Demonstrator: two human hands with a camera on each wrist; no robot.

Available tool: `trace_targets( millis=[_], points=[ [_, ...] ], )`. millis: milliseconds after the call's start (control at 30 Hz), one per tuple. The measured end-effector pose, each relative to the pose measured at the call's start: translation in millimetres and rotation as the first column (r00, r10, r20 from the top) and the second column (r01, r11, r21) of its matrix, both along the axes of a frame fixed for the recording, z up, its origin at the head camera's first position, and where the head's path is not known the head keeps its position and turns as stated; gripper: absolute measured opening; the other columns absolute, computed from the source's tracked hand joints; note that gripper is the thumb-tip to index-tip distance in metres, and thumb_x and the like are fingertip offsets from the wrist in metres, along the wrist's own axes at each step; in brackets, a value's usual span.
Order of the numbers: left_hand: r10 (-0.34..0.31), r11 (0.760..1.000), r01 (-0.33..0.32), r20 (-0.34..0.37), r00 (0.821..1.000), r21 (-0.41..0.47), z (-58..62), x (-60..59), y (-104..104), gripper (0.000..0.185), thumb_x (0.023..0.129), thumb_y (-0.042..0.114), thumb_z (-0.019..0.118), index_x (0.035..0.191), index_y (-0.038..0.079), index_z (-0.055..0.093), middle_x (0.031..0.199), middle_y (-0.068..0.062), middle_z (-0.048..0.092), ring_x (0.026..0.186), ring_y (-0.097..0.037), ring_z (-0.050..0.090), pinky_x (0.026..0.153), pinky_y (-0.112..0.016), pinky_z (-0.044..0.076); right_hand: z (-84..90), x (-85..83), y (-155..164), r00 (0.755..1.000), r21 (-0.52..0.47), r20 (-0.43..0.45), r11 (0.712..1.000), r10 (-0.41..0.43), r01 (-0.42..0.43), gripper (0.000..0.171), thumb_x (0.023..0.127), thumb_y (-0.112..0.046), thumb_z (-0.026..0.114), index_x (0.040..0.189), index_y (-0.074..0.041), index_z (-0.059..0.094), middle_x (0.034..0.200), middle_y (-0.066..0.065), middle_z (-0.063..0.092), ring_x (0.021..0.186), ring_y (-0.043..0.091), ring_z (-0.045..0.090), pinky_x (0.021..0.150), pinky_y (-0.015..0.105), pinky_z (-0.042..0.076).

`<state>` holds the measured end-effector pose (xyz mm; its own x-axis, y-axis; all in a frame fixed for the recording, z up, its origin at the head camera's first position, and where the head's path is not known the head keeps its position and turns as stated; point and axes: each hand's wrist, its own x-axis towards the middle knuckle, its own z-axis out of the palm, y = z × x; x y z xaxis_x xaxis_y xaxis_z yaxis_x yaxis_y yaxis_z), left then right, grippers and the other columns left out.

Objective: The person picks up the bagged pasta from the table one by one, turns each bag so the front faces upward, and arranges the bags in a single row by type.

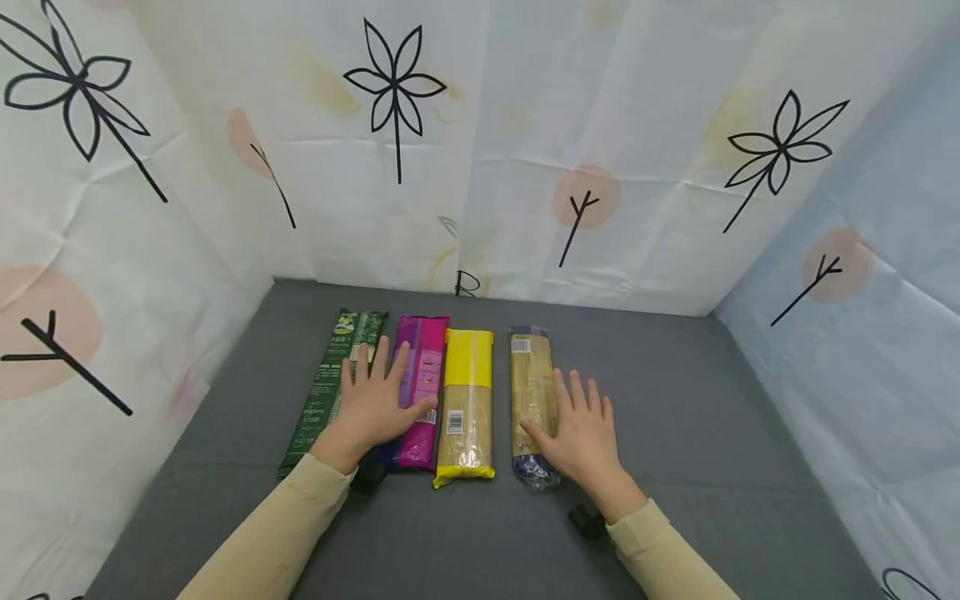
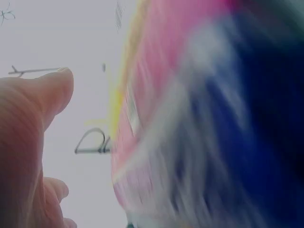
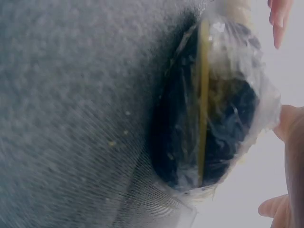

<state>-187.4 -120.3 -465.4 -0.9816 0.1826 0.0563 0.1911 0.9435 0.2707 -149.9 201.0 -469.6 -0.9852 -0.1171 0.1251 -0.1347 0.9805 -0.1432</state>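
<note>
Four long packs lie side by side, so several: a green spaghetti pack [image 1: 318,400], a pink and purple pack [image 1: 427,367], a yellow-topped pasta pack [image 1: 468,375] and a clear pasta pack with dark blue ends [image 1: 531,375]. My left hand [image 1: 372,408] has its fingers spread over the green and pink packs. In the left wrist view the pink pack's end [image 2: 190,118] looms blurred beside the thumb. My right hand [image 1: 585,433] spreads along the right edge of the blue-ended pack, thumb over it. The right wrist view shows that pack's crinkled end [image 3: 209,109].
The packs lie on a grey cloth-covered table [image 1: 675,417]. White fabric walls [image 1: 510,125] with printed flowers and twigs rise behind and at both sides. A dark wrist camera [image 1: 587,522] sits under the right wrist.
</note>
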Motion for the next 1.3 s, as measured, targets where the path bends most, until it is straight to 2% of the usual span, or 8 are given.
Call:
trace_targets(
  millis=[233, 533, 767, 867, 967, 1067, 1167, 1300],
  points=[
    [-0.067, 0.997, 0.065, 0.039, 0.997, 0.046, 3.5, -11.3, 38.9, 0.101, 0.083, 0.077, 0.046, 0.157, 0.019, 0.01, 0.161, -0.016, 0.002, 0.143, -0.045, -0.004, 0.109, -0.065, -0.003, -2.7, 8.6, 3.2, 1.0, -0.096, 0.024, 0.995, 0.003, -0.001, 0.097, 0.086, -0.075, 0.044, 0.156, -0.013, 0.017, 0.155, 0.02, 0.026, 0.14, 0.043, 0.022, 0.107, 0.062, 0.023],
    [-0.122, 0.987, 0.108, 0.114, 0.986, 0.119, 10.5, -26.4, 76.4, 0.097, 0.083, 0.077, 0.045, 0.157, 0.025, 0.013, 0.16, -0.011, 0.012, 0.142, -0.042, 0.012, 0.111, -0.062, 0.008, -5.3, 16.2, 2.6, 1.0, -0.233, 0.021, 0.972, -0.007, 0.011, 0.097, 0.086, -0.073, 0.049, 0.155, -0.011, 0.02, 0.147, 0.02, 0.038, 0.131, 0.041, 0.038, 0.101, 0.061, 0.034],
    [-0.149, 0.967, 0.12, 0.114, 0.982, 0.225, 12.8, -32.9, 101.7, 0.09, 0.083, 0.07, 0.056, 0.155, 0.027, 0.024, 0.155, -0.011, 0.026, 0.136, -0.046, 0.025, 0.106, -0.066, 0.018, -5.3, 21.1, 0.7, 0.998, -0.331, 0.049, 0.942, -0.037, 0.051, 0.096, 0.084, -0.074, 0.051, 0.153, -0.012, 0.026, 0.146, 0.018, 0.041, 0.13, 0.04, 0.041, 0.094, 0.063, 0.039],
    [-0.157, 0.947, 0.121, 0.103, 0.982, 0.298, 13.4, -36.5, 112.7, 0.087, 0.084, 0.065, 0.061, 0.154, 0.024, 0.029, 0.152, -0.012, 0.032, 0.136, -0.043, 0.029, 0.107, -0.062, 0.025, -6.7, 22.2, 0.8, 0.998, -0.36, 0.049, 0.931, -0.048, 0.062, 0.094, 0.084, -0.072, 0.053, 0.152, -0.011, 0.029, 0.141, 0.017, 0.046, 0.126, 0.039, 0.045, 0.092, 0.061, 0.042],
    [-0.165, 0.912, 0.113, 0.101, 0.981, 0.394, 13.0, -41.4, 124.2, 0.085, 0.084, 0.06, 0.064, 0.152, 0.02, 0.033, 0.15, -0.014, 0.036, 0.133, -0.038, 0.037, 0.105, -0.055, 0.035, -7.3, 23.0, 0.8, 0.997, -0.378, 0.041, 0.923, -0.062, 0.073, 0.093, 0.084, -0.07, 0.054, 0.151, -0.009, 0.031, 0.133, 0.017, 0.052, 0.119, 0.036, 0.052, 0.088, 0.058, 0.045],
    [-0.153, 0.881, 0.088, 0.103, 0.983, 0.464, 11.1, -47.2, 135.3, 0.083, 0.085, 0.058, 0.066, 0.151, 0.019, 0.036, 0.149, -0.015, 0.038, 0.132, -0.034, 0.04, 0.103, -0.052, 0.038, -7.0, 23.7, 0.6, 0.996, -0.385, 0.032, 0.919, -0.081, 0.087, 0.091, 0.084, -0.07, 0.055, 0.149, -0.009, 0.034, 0.126, 0.016, 0.055, 0.111, 0.034, 0.056, 0.083, 0.056, 0.048],
    [-0.131, 0.868, 0.061, 0.109, 0.985, 0.492, 9.2, -52.6, 145.8, 0.081, 0.085, 0.057, 0.066, 0.15, 0.018, 0.038, 0.149, -0.013, 0.039, 0.134, -0.033, 0.038, 0.104, -0.052, 0.037, -6.3, 24.8, 0.1, 0.995, -0.385, 0.027, 0.917, -0.096, 0.099, 0.089, 0.084, -0.068, 0.057, 0.148, -0.009, 0.036, 0.121, 0.014, 0.056, 0.103, 0.032, 0.059, 0.078, 0.053, 0.05],
    [-0.137, 0.862, 0.068, 0.103, 0.985, 0.502, 9.7, -58.4, 158.4, 0.078, 0.086, 0.054, 0.067, 0.149, 0.017, 0.04, 0.147, -0.012, 0.041, 0.133, -0.033, 0.04, 0.103, -0.052, 0.038, -5.6, 26.1, -1.5, 0.994, -0.386, 0.041, 0.916, -0.105, 0.113, 0.086, 0.084, -0.063, 0.062, 0.147, -0.008, 0.038, 0.116, 0.012, 0.057, 0.095, 0.029, 0.059, 0.072, 0.049, 0.051]
  ],
)
